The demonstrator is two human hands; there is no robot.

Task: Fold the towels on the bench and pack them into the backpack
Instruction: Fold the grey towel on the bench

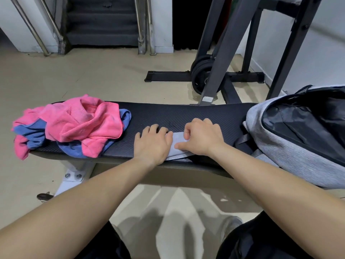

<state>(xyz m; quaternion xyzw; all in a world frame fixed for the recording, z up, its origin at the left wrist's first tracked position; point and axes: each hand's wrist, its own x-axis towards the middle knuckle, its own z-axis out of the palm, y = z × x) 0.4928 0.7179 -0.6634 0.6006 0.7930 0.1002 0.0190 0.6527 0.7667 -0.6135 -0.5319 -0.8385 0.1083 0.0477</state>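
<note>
Grey towel (177,144), which I judged soft and light, lay on the bench (186,113); my left hand (152,142) pressed it, grip open, while my right hand (202,136) grip pinched its folded edge.

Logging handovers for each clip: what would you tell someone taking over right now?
Left hand presses flat on the grey towel at the middle of the bench. Right hand pinches its right side.
A heap of pink and blue towels lies crumpled at the left end; the backpack lies open at the right.
Done: no towel seen packed.
Left: finish this fold, fold the heap, pack all.
</note>
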